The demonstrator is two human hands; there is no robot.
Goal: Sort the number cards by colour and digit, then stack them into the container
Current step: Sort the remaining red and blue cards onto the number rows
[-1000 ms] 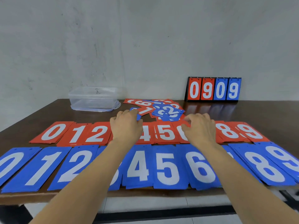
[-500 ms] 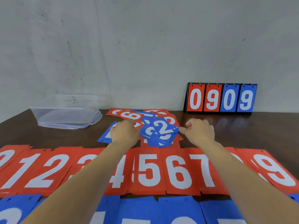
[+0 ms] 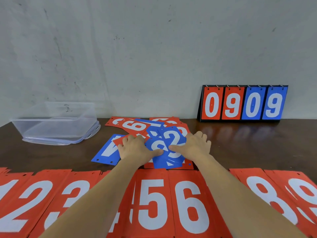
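A dark brown table point(image 3: 257, 148) fills the lower half of the frame under a grey wall. Across the bottom edge runs a sorted row of red cards point(image 3: 154, 203), lying flat and overlapping, with white digits from 1 or 2 at the lower left up to 8 and 9 at the lower right. At the middle left stands the clear plastic container point(image 3: 51, 119), resting on its lid. At the right, against the wall, a scoreboard stand point(image 3: 241, 103) reads 0 9 in red and 0 9 in blue. In the centre lies the loose pile point(image 3: 171, 140) of mixed red and blue cards, a blue 2 uppermost. A blue 4 card point(image 3: 107, 152) pokes out at its left. The left hand point(image 3: 137, 148) and right hand point(image 3: 197, 146) grip the pile from either side, fingers curled over its edges, thumbs pressed on the top blue cards.
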